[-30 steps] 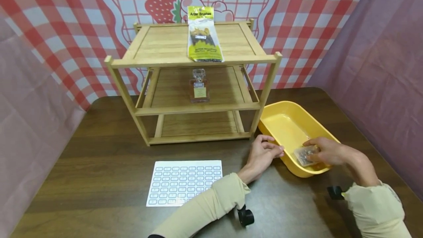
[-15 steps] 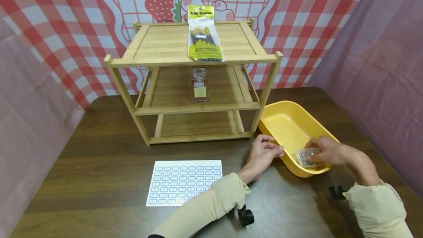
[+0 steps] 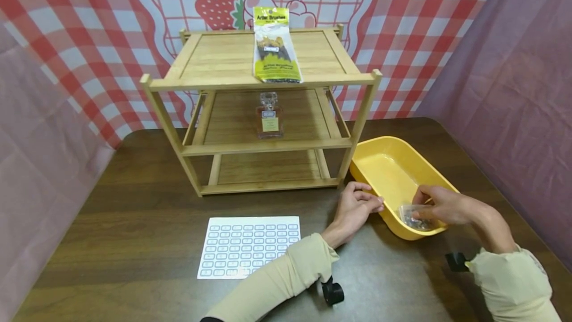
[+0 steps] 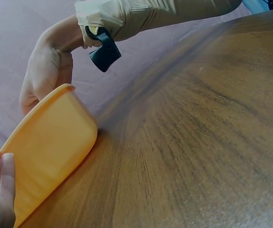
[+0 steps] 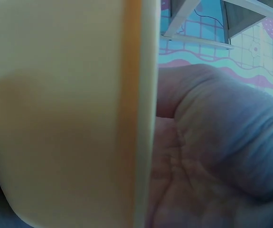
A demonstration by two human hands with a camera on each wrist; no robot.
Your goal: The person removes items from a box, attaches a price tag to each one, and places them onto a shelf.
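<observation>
Inside the near end of a yellow plastic basin [image 3: 388, 170], my right hand [image 3: 443, 205] grips a small clear plastic box [image 3: 407, 212] with dark, shiny bits in it. The box is tilted and partly covered by the fingers. My left hand [image 3: 350, 211] pinches the basin's left rim between thumb and fingers; in the left wrist view those fingers [image 4: 6, 178] lie against its outer wall. The basin wall [image 5: 60, 95] hides the right fingertips and the box in the right wrist view, where only the palm and thumb base show.
A three-tier wooden shelf [image 3: 268, 149] stands behind the hands. It bears a packet of artist brushes [image 3: 276, 58] on top and a perfume bottle [image 3: 269, 120] on the middle tier. A sheet of labels [image 3: 250, 242] lies on the table [image 3: 134, 242] beside the left forearm.
The clear box has tipped and shifted slightly toward the near end of the basin in my right hand. My left hand stays at the rim.
</observation>
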